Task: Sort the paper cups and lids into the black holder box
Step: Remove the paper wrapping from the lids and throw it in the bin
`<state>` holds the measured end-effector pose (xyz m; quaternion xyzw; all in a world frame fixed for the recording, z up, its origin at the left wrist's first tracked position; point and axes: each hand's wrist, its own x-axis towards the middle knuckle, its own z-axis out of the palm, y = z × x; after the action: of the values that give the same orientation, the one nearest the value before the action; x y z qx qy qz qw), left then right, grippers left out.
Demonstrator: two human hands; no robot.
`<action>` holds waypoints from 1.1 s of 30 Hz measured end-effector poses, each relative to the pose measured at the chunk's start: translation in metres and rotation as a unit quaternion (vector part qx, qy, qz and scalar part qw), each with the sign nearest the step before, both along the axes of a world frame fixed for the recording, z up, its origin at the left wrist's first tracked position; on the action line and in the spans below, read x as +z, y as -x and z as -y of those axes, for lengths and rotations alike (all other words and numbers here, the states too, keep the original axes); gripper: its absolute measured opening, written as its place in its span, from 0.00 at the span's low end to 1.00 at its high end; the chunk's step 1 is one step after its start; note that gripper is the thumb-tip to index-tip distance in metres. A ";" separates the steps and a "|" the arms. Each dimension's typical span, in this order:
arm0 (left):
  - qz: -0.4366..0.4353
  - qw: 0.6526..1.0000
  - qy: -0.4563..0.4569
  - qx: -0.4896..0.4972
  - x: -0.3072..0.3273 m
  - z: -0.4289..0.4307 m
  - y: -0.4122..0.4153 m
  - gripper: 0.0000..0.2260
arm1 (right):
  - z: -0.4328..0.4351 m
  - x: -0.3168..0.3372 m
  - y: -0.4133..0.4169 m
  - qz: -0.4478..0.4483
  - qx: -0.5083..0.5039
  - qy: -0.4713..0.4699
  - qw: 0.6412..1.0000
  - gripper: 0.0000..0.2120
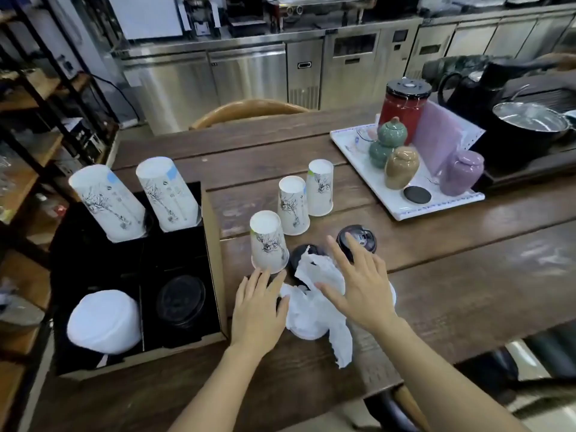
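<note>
The black holder box (pixel 215 275) sits at the table's left edge. Its two far compartments each hold an upturned paper cup stack (pixel 107 204) (pixel 166 194). White lids (pixel 104 321) fill the near left compartment and black lids (pixel 180 300) the near right one. Three upturned paper cups (pixel 269 241) (pixel 293 205) (pixel 320 188) stand on the table beside the box. Black lids (pixel 358 236) (pixel 304 254) lie near them. My left hand (pixel 257 310) and my right hand (pixel 358 288) rest with spread fingers on crumpled white wrapping (pixel 314 310) covering white lids (pixel 311 333).
A white tray (pixel 389 201) at the right carries small ceramic jars (pixel 402 168), a purple jar (pixel 461 173), a red canister (pixel 403 107) and a black coaster. A black kettle and a steel pot stand beyond it. A wooden chair back (pixel 249 109) lies across the table. Shelves line the left.
</note>
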<state>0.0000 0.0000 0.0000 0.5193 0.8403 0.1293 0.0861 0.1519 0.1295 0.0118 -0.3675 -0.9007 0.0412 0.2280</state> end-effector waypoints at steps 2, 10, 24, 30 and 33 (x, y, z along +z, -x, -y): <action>-0.001 1.000 0.008 -0.011 -0.007 -0.001 0.000 0.27 | 0.003 -0.006 -0.004 -0.008 0.001 0.015 1.000 0.34; -0.106 0.993 0.021 -0.051 -0.028 -0.003 0.004 0.22 | 0.025 -0.037 -0.019 0.039 0.045 0.034 0.998 0.29; 0.100 0.978 -0.169 0.069 -0.010 0.002 -0.003 0.02 | 0.029 -0.052 -0.010 0.096 0.046 0.093 0.990 0.10; 0.202 0.951 -0.218 0.086 0.014 -0.009 -0.010 0.03 | 0.024 -0.036 -0.014 -0.068 -0.042 0.289 0.954 0.16; 0.226 0.947 -0.214 0.081 0.019 -0.018 -0.013 0.02 | 0.016 -0.027 -0.019 -0.158 -0.090 0.384 0.905 0.16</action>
<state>0.0129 0.0178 0.0191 0.4124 0.7909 0.4264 0.1501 0.1709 0.1130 -0.0153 -0.4946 -0.7304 0.4212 0.2111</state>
